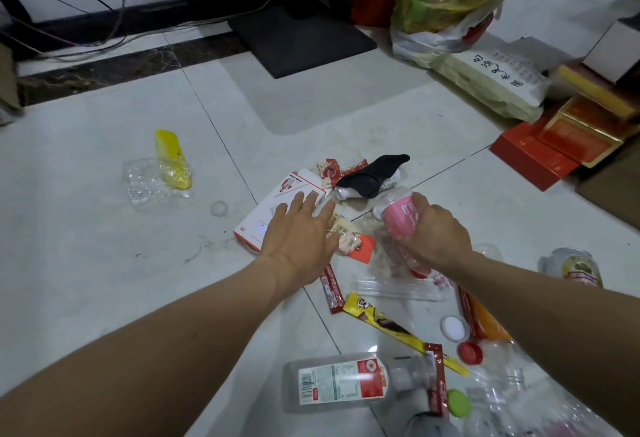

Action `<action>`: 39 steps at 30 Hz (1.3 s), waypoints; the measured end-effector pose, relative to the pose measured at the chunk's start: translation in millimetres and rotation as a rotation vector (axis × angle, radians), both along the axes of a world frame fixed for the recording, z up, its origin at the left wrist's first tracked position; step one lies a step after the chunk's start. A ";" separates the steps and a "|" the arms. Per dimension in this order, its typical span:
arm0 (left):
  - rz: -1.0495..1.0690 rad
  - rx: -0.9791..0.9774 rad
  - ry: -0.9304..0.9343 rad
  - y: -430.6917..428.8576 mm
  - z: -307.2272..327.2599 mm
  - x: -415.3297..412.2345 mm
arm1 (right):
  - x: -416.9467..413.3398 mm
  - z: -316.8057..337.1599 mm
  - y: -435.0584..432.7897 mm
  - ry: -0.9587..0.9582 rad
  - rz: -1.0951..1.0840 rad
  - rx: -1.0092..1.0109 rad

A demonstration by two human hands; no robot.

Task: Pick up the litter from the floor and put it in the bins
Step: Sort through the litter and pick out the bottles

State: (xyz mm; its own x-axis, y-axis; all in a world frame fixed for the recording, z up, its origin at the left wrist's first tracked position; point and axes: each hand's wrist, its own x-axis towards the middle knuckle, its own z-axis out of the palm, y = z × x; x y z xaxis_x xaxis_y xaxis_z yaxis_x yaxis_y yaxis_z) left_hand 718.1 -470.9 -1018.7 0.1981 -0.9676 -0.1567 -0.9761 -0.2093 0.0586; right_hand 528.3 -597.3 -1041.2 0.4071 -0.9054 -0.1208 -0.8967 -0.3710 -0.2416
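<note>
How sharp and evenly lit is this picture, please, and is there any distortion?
Head view: dim, soft light with faint shadows on the floor; wide-angle bending curves the tile seams; the left hand and the right hand gripping the pink bottle are sharp; the clear bottle at the bottom edge is blurred.

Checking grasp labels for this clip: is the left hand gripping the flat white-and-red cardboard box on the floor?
No: the left hand is spread over the flat white-and-red cardboard box with fingers straight, none curled round it.
</note>
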 end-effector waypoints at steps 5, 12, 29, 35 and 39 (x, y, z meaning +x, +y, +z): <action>-0.004 0.068 0.103 1.4 -9.8 -0.9 | 2.4 -2.2 -9.6 -0.002 -0.015 0.012; -0.063 0.106 0.117 -34.3 -36.8 -6.9 | 3.6 -14.4 -42.0 -0.002 -0.015 0.028; -0.012 -0.013 0.043 -161.0 -73.0 7.3 | 26.3 -11.1 -130.7 -0.103 0.008 0.032; 0.042 0.047 0.096 -183.8 -86.3 14.1 | 26.6 -10.6 -139.4 -0.112 0.018 0.033; 0.082 0.005 0.143 -189.7 -94.1 14.5 | 25.4 -10.9 -141.2 -0.106 0.013 0.032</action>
State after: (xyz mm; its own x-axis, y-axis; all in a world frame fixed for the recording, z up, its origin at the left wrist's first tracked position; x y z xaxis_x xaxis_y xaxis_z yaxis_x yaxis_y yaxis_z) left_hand 732.7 -660.7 -1112.8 0.2519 -0.9482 -0.1934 -0.9373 -0.2888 0.1950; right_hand 553.7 -738.5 -1052.1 0.4311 -0.8962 -0.1050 -0.8605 -0.3734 -0.3464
